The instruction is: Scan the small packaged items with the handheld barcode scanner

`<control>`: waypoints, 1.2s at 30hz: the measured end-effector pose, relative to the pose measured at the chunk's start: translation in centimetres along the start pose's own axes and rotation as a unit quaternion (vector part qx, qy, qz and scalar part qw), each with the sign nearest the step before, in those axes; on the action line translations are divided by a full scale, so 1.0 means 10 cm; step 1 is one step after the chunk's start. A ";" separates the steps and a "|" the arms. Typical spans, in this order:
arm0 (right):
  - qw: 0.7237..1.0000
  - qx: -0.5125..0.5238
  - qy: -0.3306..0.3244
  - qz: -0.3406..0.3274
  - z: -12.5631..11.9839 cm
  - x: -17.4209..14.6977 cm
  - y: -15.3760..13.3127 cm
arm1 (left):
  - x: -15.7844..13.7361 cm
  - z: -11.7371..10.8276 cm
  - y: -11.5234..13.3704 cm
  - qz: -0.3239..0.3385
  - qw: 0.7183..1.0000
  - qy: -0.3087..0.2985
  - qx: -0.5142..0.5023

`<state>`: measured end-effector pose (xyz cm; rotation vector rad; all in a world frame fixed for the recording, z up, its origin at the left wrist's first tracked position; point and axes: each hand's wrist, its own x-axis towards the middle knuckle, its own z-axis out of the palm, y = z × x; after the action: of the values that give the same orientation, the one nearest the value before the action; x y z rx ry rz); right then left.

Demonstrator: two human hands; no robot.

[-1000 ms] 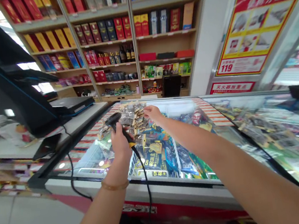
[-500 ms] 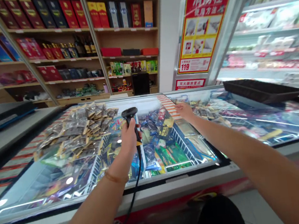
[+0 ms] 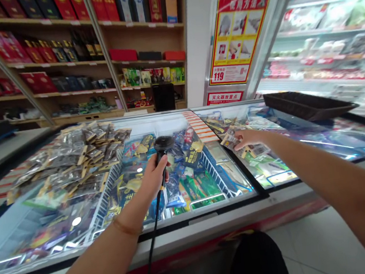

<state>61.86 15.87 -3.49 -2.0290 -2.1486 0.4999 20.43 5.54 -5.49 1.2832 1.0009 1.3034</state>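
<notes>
Black plastic filled the left hand (image 3: 155, 175): a handheld barcode scanner (image 3: 162, 144) with a rounded head, fingers wrapped tight round its grip, head pointing away over the freezer. Its dark cable (image 3: 154, 234) trailed down from the handle, past the wrist and over the front rim. The scanner hovered above the glass-topped chest freezer (image 3: 211, 215), over the blue and green frozen packets showing through the sliding lid.

Out to the right, the right hand (image 3: 248, 138) was stretched forward and closed on a small clear packet with a tan card header (image 3: 231, 142), pinched between thumb and fingers just above the glass. More packets of that kind lay beside it on the right-hand lid.

Over on the left lid sat a big loose heap of clear snack packets with tan headers (image 3: 72, 156), well apart from the right hand. A flat black tray (image 3: 307, 105) rested on the far right end of the freezer. Behind stood wooden shelves of red and yellow boxes (image 3: 69, 44), and a red and yellow wall poster (image 3: 238, 25) hung on the pillar.
</notes>
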 end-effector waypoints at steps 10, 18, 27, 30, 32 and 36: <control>0.830 0.551 0.046 -0.074 0.29 0.33 -1.26 | 0.00 -0.08 0.00 -0.001 1.000 -0.018 -0.017; 0.771 0.618 0.119 -0.098 1.17 0.71 -2.23 | 0.01 -0.16 -0.03 -0.021 0.999 -0.025 -0.026; 0.739 0.653 0.099 -0.129 1.20 0.73 -2.11 | -0.02 -0.13 0.01 -0.023 0.995 -0.091 0.023; 0.747 0.647 0.101 -0.119 1.20 0.72 -2.14 | -0.03 -0.14 0.00 -0.025 0.995 -0.095 0.020; 0.747 0.647 0.099 -0.117 1.20 0.71 -2.15 | -0.03 -0.14 0.00 -0.028 0.995 -0.095 0.016; 0.746 0.645 0.106 -0.129 1.20 0.70 -2.15 | -0.04 -0.13 0.02 -0.028 0.994 -0.102 0.012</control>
<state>37.16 20.44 -8.40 -0.8904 -1.1782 1.1753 19.07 5.27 -5.49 1.3663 0.9030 1.0963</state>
